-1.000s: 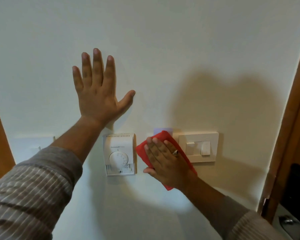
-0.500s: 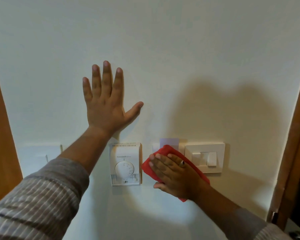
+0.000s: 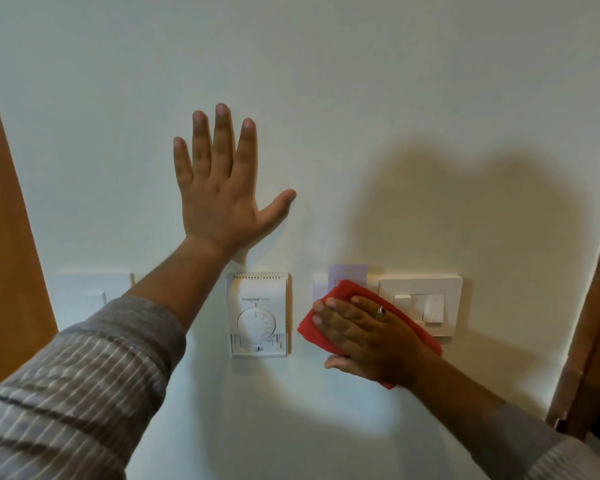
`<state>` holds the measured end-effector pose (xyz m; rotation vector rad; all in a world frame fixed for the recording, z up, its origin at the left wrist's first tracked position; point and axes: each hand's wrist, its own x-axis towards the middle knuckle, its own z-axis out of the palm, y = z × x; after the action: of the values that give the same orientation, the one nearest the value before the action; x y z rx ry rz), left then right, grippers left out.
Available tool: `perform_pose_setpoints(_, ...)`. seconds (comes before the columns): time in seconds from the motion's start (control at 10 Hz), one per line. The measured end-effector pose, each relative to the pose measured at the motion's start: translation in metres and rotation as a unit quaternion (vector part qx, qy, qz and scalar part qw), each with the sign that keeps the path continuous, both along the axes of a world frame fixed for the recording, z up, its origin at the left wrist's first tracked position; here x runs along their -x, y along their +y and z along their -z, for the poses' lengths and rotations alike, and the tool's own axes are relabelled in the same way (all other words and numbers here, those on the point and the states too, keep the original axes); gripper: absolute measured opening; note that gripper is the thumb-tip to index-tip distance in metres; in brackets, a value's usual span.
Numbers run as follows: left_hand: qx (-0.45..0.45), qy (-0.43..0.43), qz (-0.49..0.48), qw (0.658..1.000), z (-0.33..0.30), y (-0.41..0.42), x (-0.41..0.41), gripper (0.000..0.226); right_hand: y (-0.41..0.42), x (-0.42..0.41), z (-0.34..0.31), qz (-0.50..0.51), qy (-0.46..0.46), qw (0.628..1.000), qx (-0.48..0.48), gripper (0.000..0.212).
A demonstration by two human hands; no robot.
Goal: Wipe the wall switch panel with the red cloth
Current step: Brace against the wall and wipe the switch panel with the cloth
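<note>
Left hand flat on the white wall, fingers spread and pointing up, thumb angled out to the right, holding nothing. Just above the thermostat, with the wrist passing near its top left corner. Striped sleeve pushed back from the forearm, filling the near left corner.

Right hand laid open and flat over the red cloth, palm pressing it against the wall, not closed around it. Ring on one finger. Fingertips reaching toward the cloth's left edge, thumb below the cloth's lower edge, against the bare wall.

Red cloth folded into a tilted pad, spread between the thermostat on the left and the wall switch panel on the right. Lower right edge of the cloth overlapping the panel's lower left part; most of the panel uncovered, with its rocker switches in plain sight (two at least, the right one taller). Top corner of the cloth lying over a small pale plate mounted just left of the panel.

Thermostat white, with a round dial and a slider row underneath. Farther left on the wall, another pale plate, faint in the glare. Wooden frame along the left edge, another wooden edge at the right. Broad shadow on the wall above the panel.
</note>
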<state>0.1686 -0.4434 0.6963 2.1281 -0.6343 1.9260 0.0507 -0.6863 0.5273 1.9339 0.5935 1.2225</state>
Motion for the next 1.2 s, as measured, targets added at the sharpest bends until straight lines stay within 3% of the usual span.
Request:
perform_pose_setpoints(0.1, 0.003, -0.001, -0.003, 1.000, 0.000, -0.001, 0.000, 0.100, 0.023, -0.004, 0.022, 0.032, -0.061, 0.984, -0.164, 0.089)
perform_pose_setpoints(0.2, 0.003, 0.000, -0.003, 1.000, 0.001, -0.001, -0.001, 0.100, 0.034, -0.007, 0.036, 0.031, -0.048, 0.978, -0.202, 0.092)
perform_pose_setpoints(0.3, 0.003, 0.002, 0.000, 1.000, 0.001, -0.001, 0.000, 0.100, 0.004, 0.001, 0.026, 0.018, 0.041, 0.999, -0.015, 0.084)
perform_pose_setpoints(0.4, 0.004, -0.001, 0.000, 1.000, 0.000, -0.001, 0.001, 0.099, -0.018, 0.007, 0.008, 0.030, 0.084, 0.992, 0.090, 0.075)
perform_pose_setpoints(0.6, 0.012, -0.012, -0.006, 1.000, 0.001, -0.003, -0.005, 0.100, 0.027, -0.010, 0.003, -0.032, -0.028, 0.992, -0.121, 0.084)
perform_pose_setpoints(0.8, 0.007, -0.007, -0.002, 1.000, 0.000, -0.001, -0.006, 0.100, 0.004, 0.003, -0.002, -0.025, 0.041, 0.999, -0.001, 0.082)
perform_pose_setpoints(1.0, 0.014, -0.006, -0.007, 1.000, 0.001, -0.003, -0.006, 0.100, 0.023, -0.003, 0.007, -0.010, -0.033, 0.987, -0.156, 0.085)
perform_pose_setpoints(1.2, 0.009, -0.004, -0.009, 1.000, 0.000, -0.001, -0.007, 0.100, 0.017, 0.000, 0.010, -0.037, 0.004, 0.996, -0.081, 0.086)
